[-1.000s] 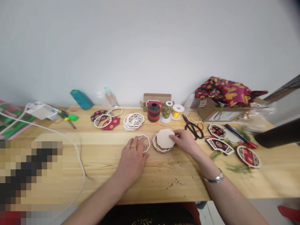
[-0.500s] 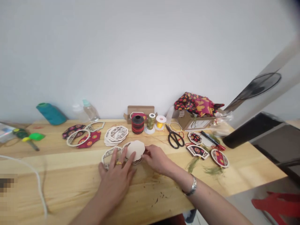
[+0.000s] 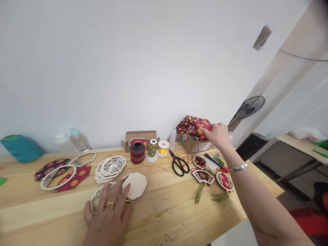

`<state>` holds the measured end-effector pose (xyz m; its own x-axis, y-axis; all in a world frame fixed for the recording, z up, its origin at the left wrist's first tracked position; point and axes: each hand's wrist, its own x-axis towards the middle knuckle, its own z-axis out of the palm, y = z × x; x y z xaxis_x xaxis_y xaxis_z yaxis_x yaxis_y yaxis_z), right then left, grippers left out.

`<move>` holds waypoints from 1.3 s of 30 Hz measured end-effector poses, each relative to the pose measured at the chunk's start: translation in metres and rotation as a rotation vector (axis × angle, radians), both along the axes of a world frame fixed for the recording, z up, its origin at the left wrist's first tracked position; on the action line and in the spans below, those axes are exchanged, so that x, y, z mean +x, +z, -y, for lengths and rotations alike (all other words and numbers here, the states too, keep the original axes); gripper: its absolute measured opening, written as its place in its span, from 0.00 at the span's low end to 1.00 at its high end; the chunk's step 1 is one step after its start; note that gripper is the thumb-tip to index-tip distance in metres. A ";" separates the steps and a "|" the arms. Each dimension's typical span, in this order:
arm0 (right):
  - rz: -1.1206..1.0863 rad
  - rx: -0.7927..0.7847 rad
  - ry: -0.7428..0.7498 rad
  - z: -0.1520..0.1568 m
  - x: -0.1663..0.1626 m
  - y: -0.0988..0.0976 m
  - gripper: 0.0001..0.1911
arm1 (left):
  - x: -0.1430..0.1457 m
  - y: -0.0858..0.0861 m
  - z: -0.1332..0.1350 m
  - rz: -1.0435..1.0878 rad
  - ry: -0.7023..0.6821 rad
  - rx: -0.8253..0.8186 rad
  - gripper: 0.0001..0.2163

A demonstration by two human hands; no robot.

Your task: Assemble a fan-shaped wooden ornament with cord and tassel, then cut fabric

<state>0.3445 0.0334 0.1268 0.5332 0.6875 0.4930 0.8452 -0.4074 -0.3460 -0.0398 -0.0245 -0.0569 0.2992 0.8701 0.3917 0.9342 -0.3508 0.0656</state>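
My left hand (image 3: 109, 212) lies with its fingers spread on the table. Some of its fingertips rest on a pale wooden lattice frame (image 3: 96, 197) and on the edge of a stack of plain scalloped wooden pieces (image 3: 135, 186). At the back right, my right hand (image 3: 217, 135) reaches to a brown cardboard box (image 3: 189, 145). Its fingers are closed on the red-and-gold patterned fabric (image 3: 202, 125) heaped on top, though the fingertips are partly hidden. A silver bracelet (image 3: 238, 167) circles my right wrist.
Lattice pieces (image 3: 110, 167) lie behind my left hand, with fabric and a ring (image 3: 58, 177) further left. Thread spools (image 3: 137, 152), black scissors (image 3: 180, 165) and finished tasselled ornaments (image 3: 203, 177) stand or lie towards the right. A bottle (image 3: 79, 140) leans by the wall.
My right hand has left the stack of wooden pieces and gone right to the fabric on the box. My left hand stays on the pieces. The view has turned right.
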 end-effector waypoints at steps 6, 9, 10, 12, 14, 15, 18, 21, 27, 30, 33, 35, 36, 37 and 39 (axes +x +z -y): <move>-0.237 0.131 0.048 -0.015 0.022 0.001 0.06 | -0.001 -0.006 0.001 -0.019 -0.330 0.026 0.23; -0.284 0.330 0.080 -0.018 0.025 0.016 0.12 | 0.002 -0.003 0.004 -0.054 -0.424 0.005 0.23; -0.298 0.406 0.101 -0.018 0.026 0.024 0.14 | 0.004 -0.002 0.005 -0.058 -0.445 -0.003 0.23; -0.347 0.573 0.171 -0.014 0.022 0.044 0.15 | 0.007 -0.002 0.007 -0.038 -0.461 -0.024 0.24; -0.532 0.806 0.370 -0.004 0.012 0.064 0.10 | 0.011 -0.001 0.009 0.020 -0.445 -0.056 0.25; -0.600 0.857 0.432 0.004 0.004 0.071 0.09 | 0.013 0.000 0.009 0.066 -0.433 -0.079 0.25; -0.764 0.764 0.651 0.031 -0.031 0.078 0.07 | 0.017 0.010 0.011 0.297 -0.416 -0.197 0.22; -1.060 0.404 0.798 0.056 -0.077 0.053 0.11 | 0.022 0.032 0.013 0.630 -0.427 -0.439 0.21; -1.711 -0.216 0.949 0.081 -0.160 -0.051 0.15 | 0.043 0.078 0.012 1.582 -0.442 -1.056 0.26; -1.908 -0.346 0.914 0.089 -0.181 -0.090 0.14 | 0.048 0.081 0.009 1.783 -0.322 -1.088 0.17; -2.001 -0.432 0.860 0.094 -0.184 -0.109 0.13 | 0.040 0.072 0.009 1.808 -0.208 -0.978 0.19; -2.057 -0.454 0.821 0.095 -0.181 -0.115 0.12 | 0.032 0.066 0.010 1.743 -0.324 -0.917 0.31; -2.087 -0.459 0.799 0.095 -0.179 -0.117 0.12 | 0.027 0.065 0.011 1.666 -0.410 -0.924 0.38; -2.112 -0.465 0.777 0.096 -0.176 -0.118 0.12 | 0.024 0.064 0.012 1.579 -0.461 -0.955 0.42; -2.138 -0.483 0.735 0.096 -0.173 -0.120 0.12 | 0.021 0.065 0.013 1.408 -0.454 -0.985 0.40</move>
<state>0.1715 -0.0622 0.0070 -0.4236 0.7919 -0.4399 -0.4789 -0.6080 -0.6332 -0.0189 -0.0378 0.0077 0.4902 0.8712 -0.0266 -0.1588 0.1192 0.9801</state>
